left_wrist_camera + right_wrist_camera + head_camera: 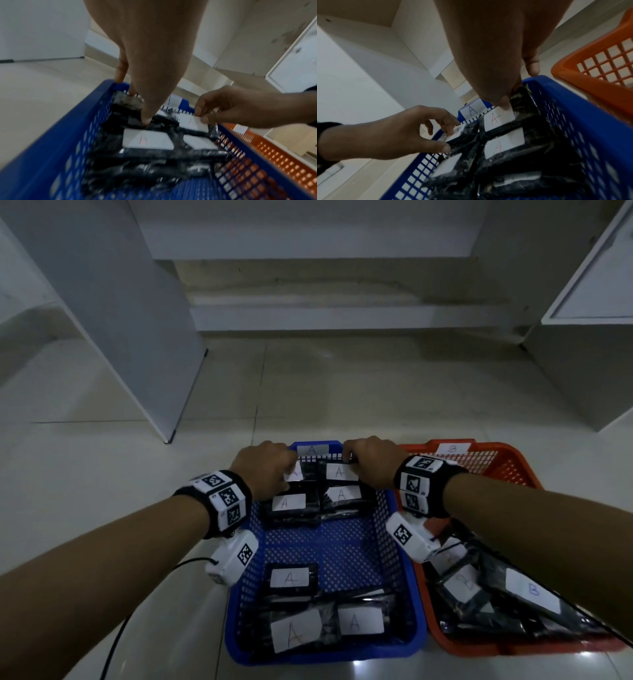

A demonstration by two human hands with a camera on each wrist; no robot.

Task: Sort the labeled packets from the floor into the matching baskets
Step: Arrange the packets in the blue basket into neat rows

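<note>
The blue basket (322, 659) labelled A sits on the floor in the middle, the orange basket (507, 460) labelled B to its right. Black packets with white A labels lie in the blue one, several at the far end and three near me. My left hand (286, 474) grips the far-left packet (128, 101), thumb on its near edge and fingers at its far edge. My right hand (352, 463) pinches the far-right packet (496, 119) at its label's far corner, against the basket's end wall. Packets labelled B (532, 590) fill the orange basket.
A white cabinet panel (137, 337) stands at the left and another white cabinet (582, 371) at the right, with a low step (325, 316) behind. Pale floor tiles (342, 392) stretch beyond the baskets. A black cable (116, 642) trails under my left forearm.
</note>
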